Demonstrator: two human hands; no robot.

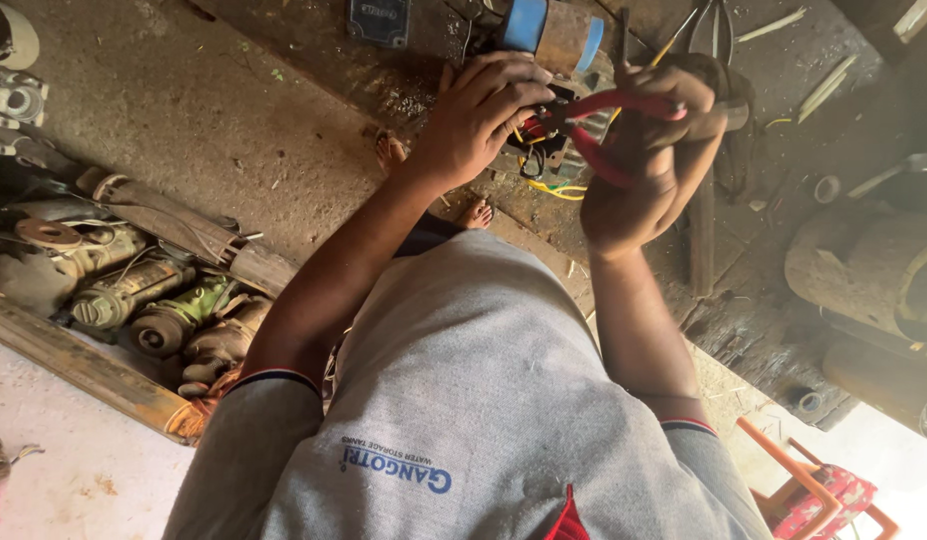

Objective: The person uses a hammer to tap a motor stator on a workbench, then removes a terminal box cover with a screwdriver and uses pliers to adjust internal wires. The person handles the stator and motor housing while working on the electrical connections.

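My left hand [479, 115] lies over the wiring end of a rusty motor with a blue band [559, 35], its fingers pressed on the terminal block. Red and yellow wires [549, 185] stick out below that block. My right hand [639, 160] grips red-handled pliers [614, 105], whose jaws point left into the terminal block next to my left fingers. Both hands are close together over a dirty wooden workbench [744, 320]. My fingers hide the jaw tips.
A heap of old rusty motors and pump parts [134, 290] lies on the floor at the left. Another pair of pliers [719, 30] and a screwdriver lie at the bench's top. Large cylinders [864, 265] sit at the right, a red stool [824, 495] at bottom right.
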